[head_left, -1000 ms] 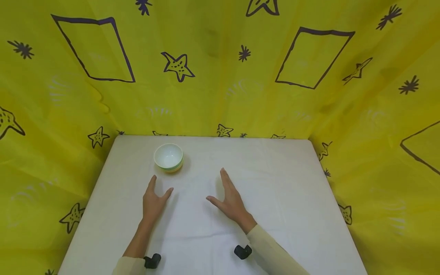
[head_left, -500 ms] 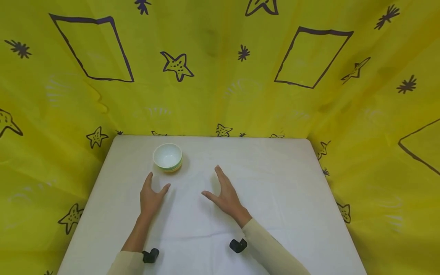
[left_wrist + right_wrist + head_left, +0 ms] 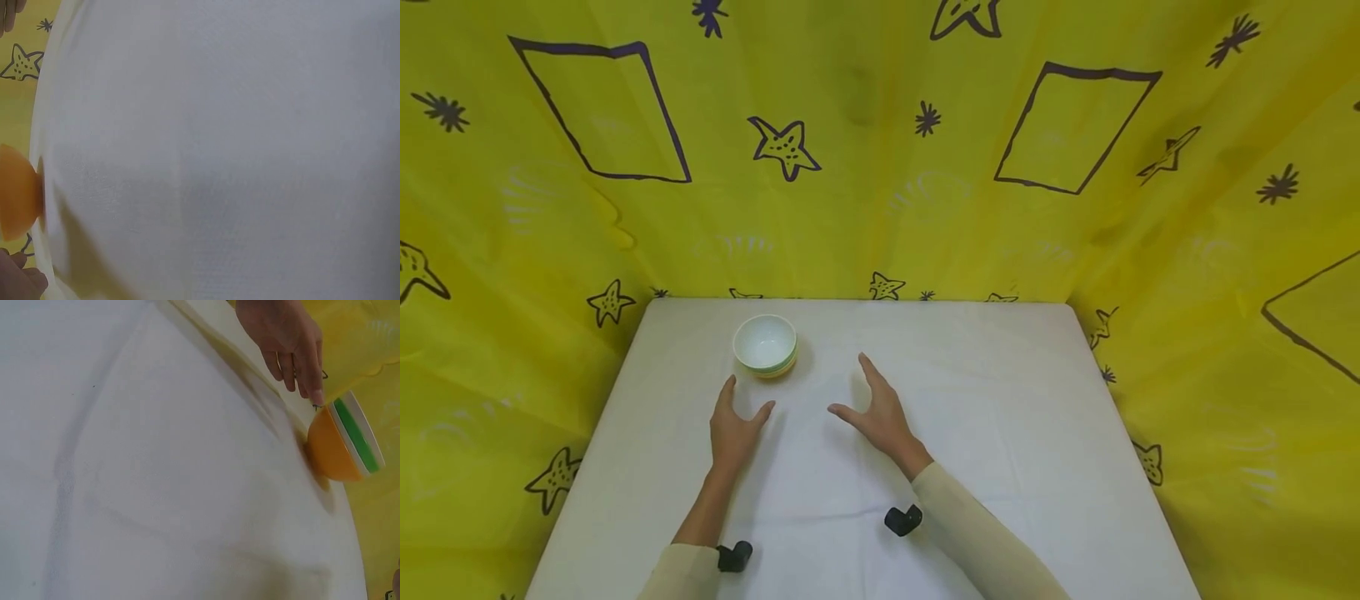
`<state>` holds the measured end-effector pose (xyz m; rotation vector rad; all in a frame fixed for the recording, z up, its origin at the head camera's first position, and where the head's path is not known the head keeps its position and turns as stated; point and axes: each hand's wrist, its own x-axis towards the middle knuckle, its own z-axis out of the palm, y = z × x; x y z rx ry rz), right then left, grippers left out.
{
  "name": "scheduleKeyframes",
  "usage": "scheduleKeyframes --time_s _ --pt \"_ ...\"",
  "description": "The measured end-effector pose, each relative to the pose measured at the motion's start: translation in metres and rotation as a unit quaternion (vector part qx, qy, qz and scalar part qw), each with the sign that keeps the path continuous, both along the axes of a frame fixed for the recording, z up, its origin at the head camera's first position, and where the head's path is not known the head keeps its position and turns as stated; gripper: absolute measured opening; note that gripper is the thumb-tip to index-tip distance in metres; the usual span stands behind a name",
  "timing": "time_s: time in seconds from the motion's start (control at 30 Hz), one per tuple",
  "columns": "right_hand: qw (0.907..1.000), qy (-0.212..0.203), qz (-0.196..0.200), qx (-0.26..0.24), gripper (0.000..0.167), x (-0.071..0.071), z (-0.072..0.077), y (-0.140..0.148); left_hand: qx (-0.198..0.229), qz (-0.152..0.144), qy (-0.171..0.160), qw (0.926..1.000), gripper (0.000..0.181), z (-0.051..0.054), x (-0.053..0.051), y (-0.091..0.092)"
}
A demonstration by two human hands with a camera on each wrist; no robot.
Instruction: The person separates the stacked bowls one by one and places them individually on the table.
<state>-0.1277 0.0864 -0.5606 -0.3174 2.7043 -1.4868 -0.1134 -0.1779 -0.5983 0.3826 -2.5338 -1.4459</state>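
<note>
Nested bowls [image 3: 766, 343], white inside with green and orange showing on the outside, stand at the table's back left in the head view. Just in front of them the left hand [image 3: 735, 433] is held over the cloth, thumb and fingers spread apart, holding nothing. The right hand [image 3: 880, 417] is to the right and in front of the bowls, its thumb also apart from the fingers and nothing held. In the right wrist view the stack [image 3: 344, 440] appears orange, white and green, with the left hand [image 3: 284, 340] near it. The left wrist view shows the orange bowl [image 3: 17, 192] at its left edge.
A white cloth covers the table [image 3: 985, 400]. Yellow curtains [image 3: 865, 200] with dark drawn stars and outlines hang behind it and along both sides. A small black device [image 3: 735, 557] is at the left wrist, another [image 3: 903, 521] near the right sleeve.
The right hand has moved left and a little towards the back, closer to the bowls. Only a slight shift shows in the left hand. In the head view the bowls remain at the same table spot.
</note>
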Motion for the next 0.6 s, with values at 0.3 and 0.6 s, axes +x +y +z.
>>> scheduleKeyframes --time_s 0.3,0.6 --pt "0.9999 -0.011 0.003 0.004 0.104 -0.011 0.0 -0.005 0.005 -0.005 0.009 0.9999 0.087 -0.002 -0.006 0.003" --pt "0.9998 0.002 0.011 0.016 0.105 -0.019 -0.004 -0.014 0.017 -0.003 0.001 0.9999 0.09 -0.006 -0.006 0.0"
